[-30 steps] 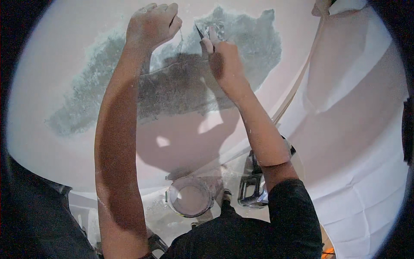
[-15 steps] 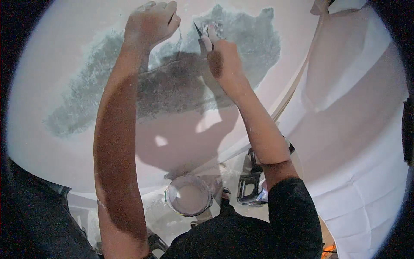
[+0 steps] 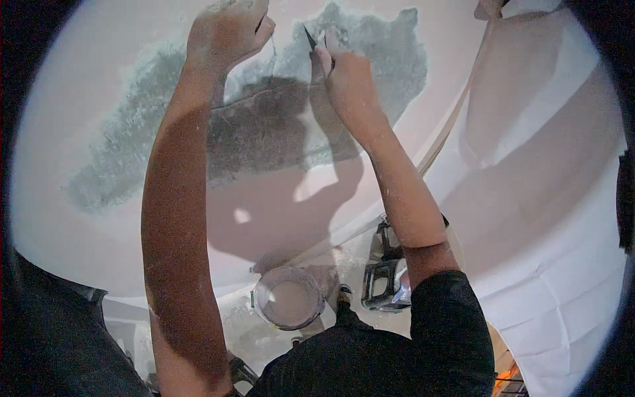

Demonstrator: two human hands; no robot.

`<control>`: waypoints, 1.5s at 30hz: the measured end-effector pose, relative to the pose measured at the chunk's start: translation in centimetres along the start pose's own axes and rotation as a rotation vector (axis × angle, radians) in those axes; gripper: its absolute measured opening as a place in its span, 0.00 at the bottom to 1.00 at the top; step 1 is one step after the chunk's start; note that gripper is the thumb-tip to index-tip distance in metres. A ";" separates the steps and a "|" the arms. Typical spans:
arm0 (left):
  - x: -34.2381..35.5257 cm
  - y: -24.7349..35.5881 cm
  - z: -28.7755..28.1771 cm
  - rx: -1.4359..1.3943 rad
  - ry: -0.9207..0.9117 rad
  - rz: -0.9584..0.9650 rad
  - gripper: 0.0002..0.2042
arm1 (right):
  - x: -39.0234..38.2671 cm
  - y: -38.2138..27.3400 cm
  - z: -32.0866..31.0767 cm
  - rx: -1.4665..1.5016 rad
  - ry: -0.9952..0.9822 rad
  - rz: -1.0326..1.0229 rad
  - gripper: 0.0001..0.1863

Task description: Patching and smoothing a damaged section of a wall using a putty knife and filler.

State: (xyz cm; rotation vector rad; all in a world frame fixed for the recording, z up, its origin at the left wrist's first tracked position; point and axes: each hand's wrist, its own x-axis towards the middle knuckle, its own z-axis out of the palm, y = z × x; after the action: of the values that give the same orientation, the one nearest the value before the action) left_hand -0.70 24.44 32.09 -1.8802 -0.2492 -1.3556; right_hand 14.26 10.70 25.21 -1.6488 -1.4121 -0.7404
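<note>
My right hand [image 3: 350, 76] is closed around a putty knife, whose narrow dark blade [image 3: 309, 38] points up and to the left; its handle is mostly hidden by my fingers. The blade is in front of a grey-green patch [image 3: 390, 73] on a pale pinkish wall [image 3: 278, 212]. To the left, my left hand [image 3: 225, 36] is closed in a fist near the top edge of the patch. What it holds, if anything, I cannot make out. A thin line runs down the wall beside its thumb. Shadows of my arms and head fall across the patch.
Below the wall stands a round bucket [image 3: 288, 299] with pale, wet-looking material inside. A dark-framed object [image 3: 381, 286], perhaps a step stool, is right of it on the floor. White sheeting [image 3: 549, 218] hangs along the right side. Dark material [image 3: 59, 324] lies at lower left.
My right hand and the putty knife have moved slightly up and to the right along the wall. My left hand stays nearly in place.
</note>
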 end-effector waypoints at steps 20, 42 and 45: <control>-0.1 0.1 0.5 -0.011 -0.023 -0.015 0.08 | 1.1 2.8 -3.1 -0.037 -0.054 0.107 0.20; -0.5 -0.4 1.1 -0.010 0.012 -0.001 0.07 | 0.6 3.8 -0.7 -0.071 0.094 0.026 0.24; -0.5 -0.1 1.3 -0.038 0.024 -0.002 0.07 | 0.5 3.4 -2.4 0.090 0.001 0.135 0.25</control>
State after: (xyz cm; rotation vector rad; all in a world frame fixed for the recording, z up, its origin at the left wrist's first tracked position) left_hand -0.01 25.53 31.49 -1.8944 -0.2143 -1.3920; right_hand 17.83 8.75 26.06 -1.6555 -1.3009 -0.5926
